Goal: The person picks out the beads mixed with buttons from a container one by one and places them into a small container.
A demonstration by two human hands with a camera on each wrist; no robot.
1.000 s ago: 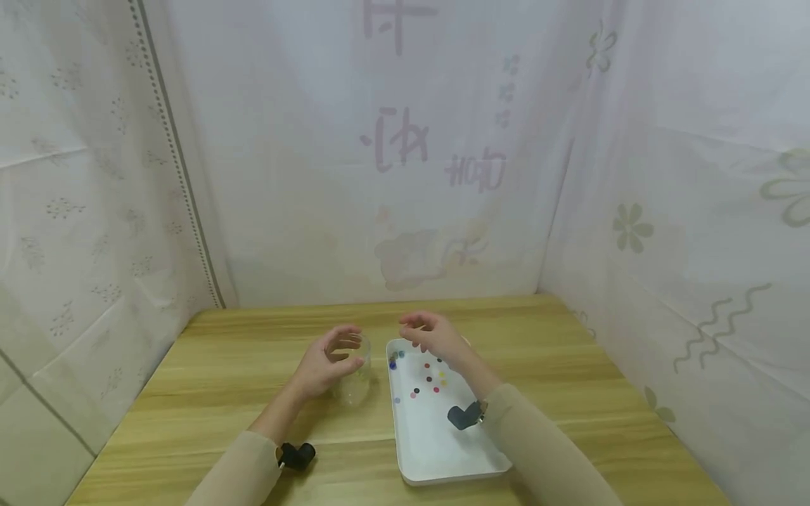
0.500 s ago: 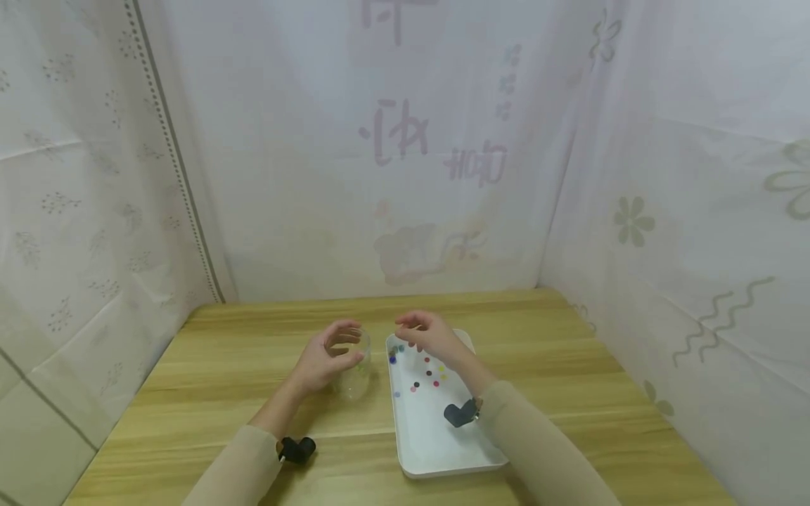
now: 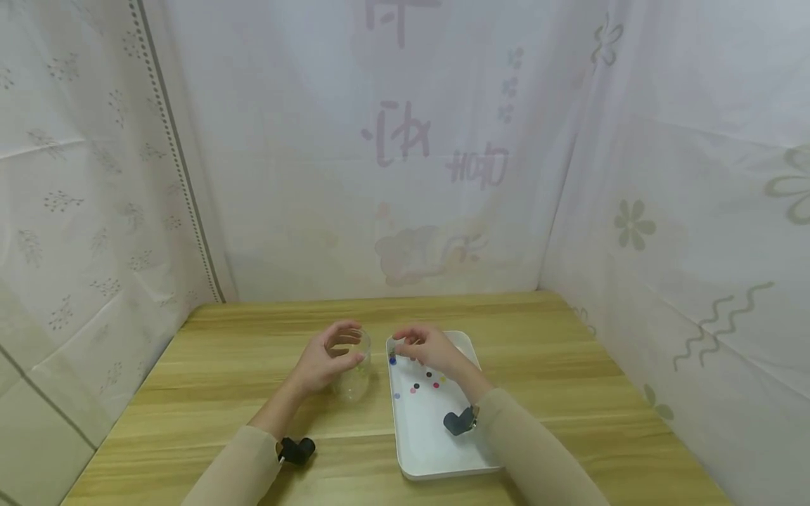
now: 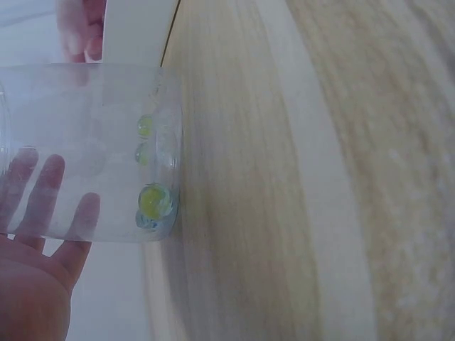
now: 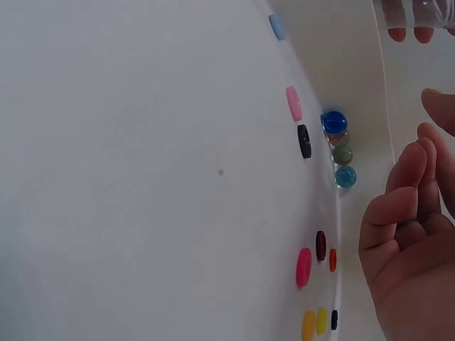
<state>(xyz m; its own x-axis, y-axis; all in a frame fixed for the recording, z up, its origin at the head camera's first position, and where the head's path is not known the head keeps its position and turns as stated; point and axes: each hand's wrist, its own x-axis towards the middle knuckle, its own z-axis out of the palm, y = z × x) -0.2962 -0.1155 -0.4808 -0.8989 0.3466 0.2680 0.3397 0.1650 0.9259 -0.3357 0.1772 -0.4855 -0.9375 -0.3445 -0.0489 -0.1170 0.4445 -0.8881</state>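
Blue and green marbles [image 5: 343, 155] lay inside the white tray [image 3: 427, 450] as your right hand [image 3: 429, 349], narrowly parted and seemingly empty, dipped towards them, likely into picking reach, your left hand [image 3: 321, 361] gripping the cup [image 3: 353, 388].

Only writing in view is on the back curtain [image 3: 304, 190]: faded pinkish strokes. One large character [image 3: 401, 17], cut off at the top edge; another large character [image 3: 405, 133] below; smaller lettering [image 3: 477, 167] to its right. Too pale to read; possibly mirrored, can't confirm. Nothing legible elsewhere.
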